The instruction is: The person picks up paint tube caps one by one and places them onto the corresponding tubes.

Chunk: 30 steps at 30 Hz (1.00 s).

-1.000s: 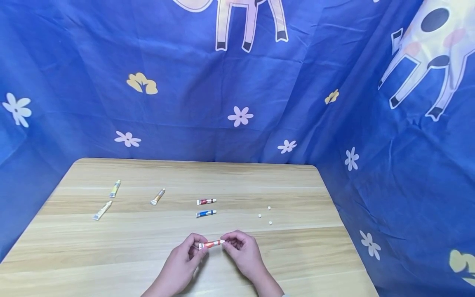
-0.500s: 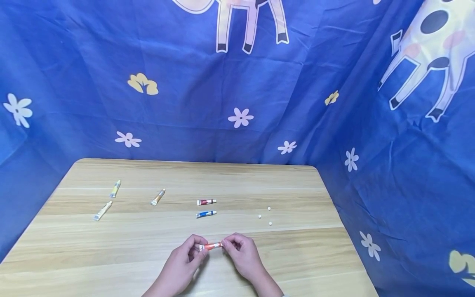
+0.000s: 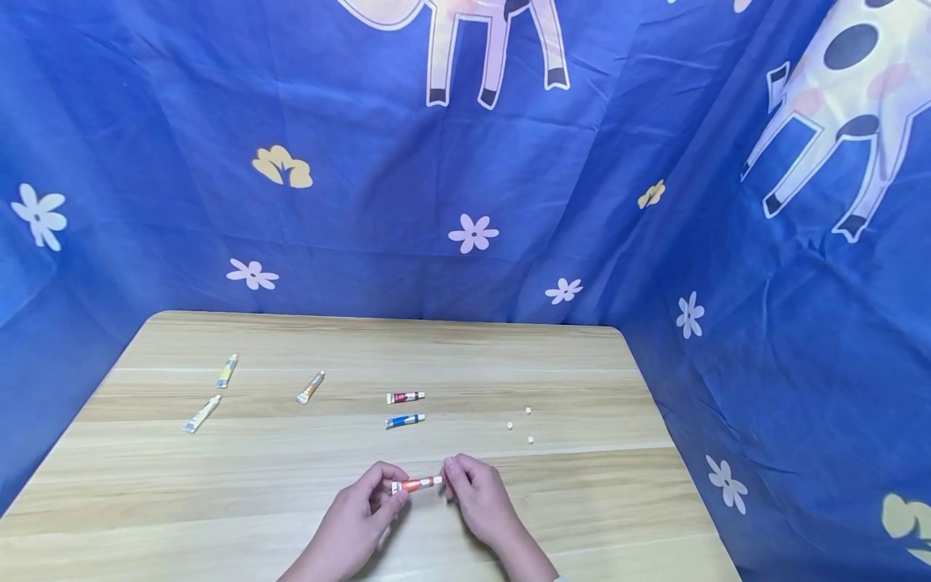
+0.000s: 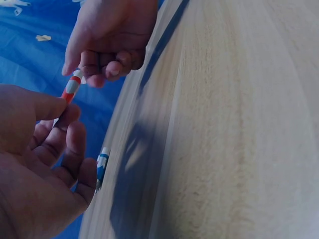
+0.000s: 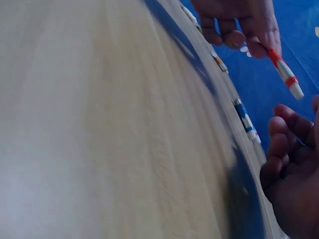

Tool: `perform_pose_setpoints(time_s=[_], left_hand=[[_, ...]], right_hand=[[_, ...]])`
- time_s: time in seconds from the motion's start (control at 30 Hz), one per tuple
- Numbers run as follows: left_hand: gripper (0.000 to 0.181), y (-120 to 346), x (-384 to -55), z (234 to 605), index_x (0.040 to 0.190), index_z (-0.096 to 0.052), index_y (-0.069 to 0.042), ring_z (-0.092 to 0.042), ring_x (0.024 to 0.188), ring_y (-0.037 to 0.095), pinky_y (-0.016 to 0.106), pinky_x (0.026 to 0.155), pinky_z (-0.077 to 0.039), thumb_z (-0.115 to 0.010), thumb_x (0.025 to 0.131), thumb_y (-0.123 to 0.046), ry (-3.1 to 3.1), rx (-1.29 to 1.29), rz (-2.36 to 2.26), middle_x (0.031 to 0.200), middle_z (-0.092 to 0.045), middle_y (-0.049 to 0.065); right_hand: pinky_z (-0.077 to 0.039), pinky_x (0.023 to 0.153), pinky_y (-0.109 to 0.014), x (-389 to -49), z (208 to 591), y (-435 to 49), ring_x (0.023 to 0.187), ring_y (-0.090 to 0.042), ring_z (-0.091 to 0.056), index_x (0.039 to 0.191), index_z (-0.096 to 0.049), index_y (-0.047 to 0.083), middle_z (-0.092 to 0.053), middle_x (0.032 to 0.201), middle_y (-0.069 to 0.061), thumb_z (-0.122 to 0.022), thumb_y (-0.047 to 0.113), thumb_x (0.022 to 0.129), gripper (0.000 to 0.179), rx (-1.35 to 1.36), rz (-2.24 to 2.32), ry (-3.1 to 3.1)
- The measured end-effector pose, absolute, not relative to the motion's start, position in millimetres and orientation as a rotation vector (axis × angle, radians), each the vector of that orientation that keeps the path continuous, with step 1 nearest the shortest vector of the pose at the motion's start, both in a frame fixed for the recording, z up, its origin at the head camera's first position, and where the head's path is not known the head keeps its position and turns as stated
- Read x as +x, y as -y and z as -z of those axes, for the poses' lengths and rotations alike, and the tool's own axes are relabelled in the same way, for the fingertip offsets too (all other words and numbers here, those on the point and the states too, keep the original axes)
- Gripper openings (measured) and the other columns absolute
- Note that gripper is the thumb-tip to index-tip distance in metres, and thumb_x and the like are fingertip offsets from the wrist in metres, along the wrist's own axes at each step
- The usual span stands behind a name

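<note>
My left hand (image 3: 355, 511) pinches a red paint tube (image 3: 417, 485) near its flat end, thumb on one side and fingertips on the other. The tube's white tip points toward my right hand (image 3: 478, 499). In the right wrist view the fingers (image 5: 279, 132) of that hand are loosely curled just off the white tip, with a small gap between, and nothing shows in them. Beyond both hands a blue paint tube (image 3: 404, 420) lies on the wooden table (image 3: 596, 517), with a dark red paint tube (image 3: 405, 398) behind it.
Several small white caps lie at the right, one white cap (image 3: 530, 440) nearest me. Farther left are an orange-brown tube (image 3: 310, 388), a yellow tube (image 3: 227, 372) and a white tube (image 3: 202, 414). A blue printed cloth (image 3: 364, 210) hangs round the table's far and side edges.
Half a second ago my right fingertips held the tube's white tip; now they have moved slightly right, off it. The left hand keeps its pinch on the red paint tube.
</note>
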<state>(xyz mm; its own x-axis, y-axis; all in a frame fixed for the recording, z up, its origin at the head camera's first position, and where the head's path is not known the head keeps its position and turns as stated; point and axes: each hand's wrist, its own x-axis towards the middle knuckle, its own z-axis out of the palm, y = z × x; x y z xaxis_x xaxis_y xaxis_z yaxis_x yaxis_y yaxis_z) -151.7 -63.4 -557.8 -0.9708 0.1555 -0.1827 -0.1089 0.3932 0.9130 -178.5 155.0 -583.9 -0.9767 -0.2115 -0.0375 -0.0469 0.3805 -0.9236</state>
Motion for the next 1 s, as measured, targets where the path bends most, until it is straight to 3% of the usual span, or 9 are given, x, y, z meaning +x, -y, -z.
perform_pose_setpoints(time_s=[0.1,0.2,0.27,0.37,0.63,1.0], left_hand=[[0.017,64.7,-152.0,558.3,0.118,-0.068,-0.019,-0.055,0.068,0.005,0.022,0.065,-0.047,-0.074,0.102,-0.015,-2.409,0.033,-1.609,0.087,-0.069,0.001],[0.019,65.4,-151.7,559.2,0.118,-0.068,-0.020,-0.056,0.069,0.004,0.022,0.067,-0.047,-0.074,0.101,-0.014,-2.415,0.022,-1.602,0.087,-0.069,0.000],[0.019,65.5,-151.7,560.1,0.118,-0.068,-0.020,-0.057,0.071,0.004,0.022,0.068,-0.047,-0.075,0.100,-0.013,-2.413,0.014,-1.604,0.088,-0.070,0.000],[0.019,65.5,-152.7,561.0,0.117,-0.068,-0.020,-0.057,0.070,0.006,0.022,0.065,-0.047,-0.074,0.101,-0.014,-2.386,0.002,-1.615,0.086,-0.069,0.002],[0.019,67.0,-153.3,561.3,0.118,-0.068,-0.018,-0.058,0.071,0.009,0.023,0.065,-0.048,-0.075,0.101,-0.018,-2.323,0.019,-1.650,0.089,-0.069,0.004],[0.018,66.7,-154.2,562.6,0.118,-0.067,-0.016,-0.067,0.078,0.009,0.022,0.069,-0.051,-0.074,0.102,-0.018,-2.312,0.028,-1.674,0.096,-0.073,0.004]], right_hand=[[-0.053,0.074,-0.017,-180.8,583.9,-160.7,0.077,-0.001,-0.060,0.119,-0.071,0.004,-0.072,0.094,-0.021,-0.063,0.027,0.110,0.026,-0.307,1.684,-2.388],[-0.055,0.078,-0.015,-181.7,584.4,-164.7,0.085,0.001,-0.062,0.139,-0.062,0.003,-0.072,0.107,-0.018,-0.075,0.019,0.102,0.043,-0.381,1.713,-2.321],[-0.057,0.081,-0.016,-181.0,584.5,-165.5,0.089,0.001,-0.063,0.142,-0.059,0.003,-0.071,0.112,-0.019,-0.080,0.014,0.096,0.051,-0.417,1.746,-2.305],[-0.058,0.083,-0.017,-179.7,583.4,-164.7,0.091,0.001,-0.063,0.136,-0.064,0.003,-0.071,0.112,-0.021,-0.082,0.008,0.092,0.048,-0.456,1.775,-2.328],[-0.058,0.079,-0.019,-177.9,581.8,-161.6,0.083,0.001,-0.063,0.107,-0.078,0.011,-0.076,0.093,-0.014,-0.082,0.007,0.093,0.015,-0.396,1.765,-2.422],[-0.057,0.075,-0.019,-176.7,585.3,-161.3,0.079,0.003,-0.064,0.102,-0.082,0.014,-0.082,0.093,-0.009,-0.083,0.027,0.095,0.015,-0.350,1.756,-2.484]])
